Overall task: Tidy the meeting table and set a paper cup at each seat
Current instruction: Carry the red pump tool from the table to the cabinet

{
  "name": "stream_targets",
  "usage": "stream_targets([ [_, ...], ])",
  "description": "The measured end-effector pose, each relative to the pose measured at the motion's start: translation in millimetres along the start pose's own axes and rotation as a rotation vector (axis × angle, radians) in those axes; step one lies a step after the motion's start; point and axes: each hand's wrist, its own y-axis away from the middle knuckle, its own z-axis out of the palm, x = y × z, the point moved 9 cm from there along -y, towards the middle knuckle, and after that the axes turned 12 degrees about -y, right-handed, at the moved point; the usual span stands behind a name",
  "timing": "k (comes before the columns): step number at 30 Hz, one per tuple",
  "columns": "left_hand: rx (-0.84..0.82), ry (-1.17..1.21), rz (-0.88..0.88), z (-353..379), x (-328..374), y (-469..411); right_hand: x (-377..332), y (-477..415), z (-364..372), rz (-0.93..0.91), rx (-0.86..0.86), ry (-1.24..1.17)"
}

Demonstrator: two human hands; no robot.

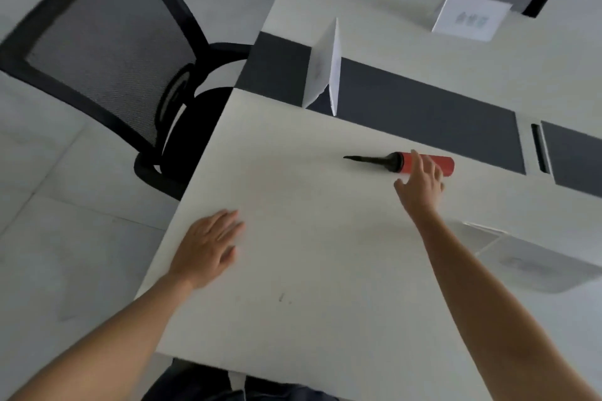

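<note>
White desk [309, 270] fills my view, bare on my side, so I have open room to sweep across it. My left hand [208, 247] lies flat near the desk's left edge, fingers together, steadying me as I lean. My right hand [420, 182] is spread, fingers open over the red pump [436, 163], which lies on its side, black nozzle pointing left; I judge it clutter to clear. Beyond the pump runs the dark centre strip [423, 107] with a folded name card [325, 65]. Left of that stands a mesh chair [97, 42]. No paper cup shows.
</note>
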Motion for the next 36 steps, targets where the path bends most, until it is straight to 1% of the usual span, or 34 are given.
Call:
stream_targets([
  [2, 0.026, -0.016, -0.003, -0.3, 0.7, 0.1, 2.7, -22.3, -0.2, -0.018, -0.066, 0.075],
  [7, 0.011, -0.038, -0.030, 4.1, -3.4, -0.9, 11.7, -50.3, 12.9, -0.062, -0.210, 0.206],
  [9, 0.000, -0.042, -0.046, 5.6, -5.7, -0.8, 15.6, -54.6, 17.0, -0.093, -0.225, 0.250],
  [11, -0.005, -0.046, -0.061, 6.8, -7.3, -0.8, 17.2, -56.6, 16.7, -0.136, -0.196, 0.269],
  [16, -0.046, -0.044, -0.084, 11.9, -10.4, 0.1, 15.7, -53.4, 11.7, -0.188, -0.080, 0.226],
  [18, -0.045, -0.044, -0.087, 12.0, -10.4, 0.4, 16.4, -51.0, 13.1, -0.187, -0.068, 0.228],
  [23, -0.046, -0.052, -0.093, 6.6, -9.9, -1.4, 3.4, -28.3, 22.8, -0.202, -0.186, 0.279],
  [26, -0.044, -0.064, -0.100, 3.1, -7.3, -0.3, -9.1, 7.5, 27.6, -0.258, -0.244, 0.214],
  [29, -0.064, -0.068, -0.115, 3.3, -4.4, -1.7, -24.1, 48.3, 19.3, -0.277, -0.229, 0.097],
  [30, -0.064, -0.053, -0.137, 4.9, -3.5, -2.6, -29.0, 62.3, 15.6, -0.274, -0.216, 0.044],
  [32, -0.097, 0.017, -0.234, 7.5, 0.7, -4.8, -36.4, 87.8, 11.2, -0.248, -0.202, -0.046],
  [36, -0.088, 0.282, -0.515, -7.3, 14.5, 24.3, -51.5, 148.1, 22.6, -0.234, -0.239, -0.192],
])
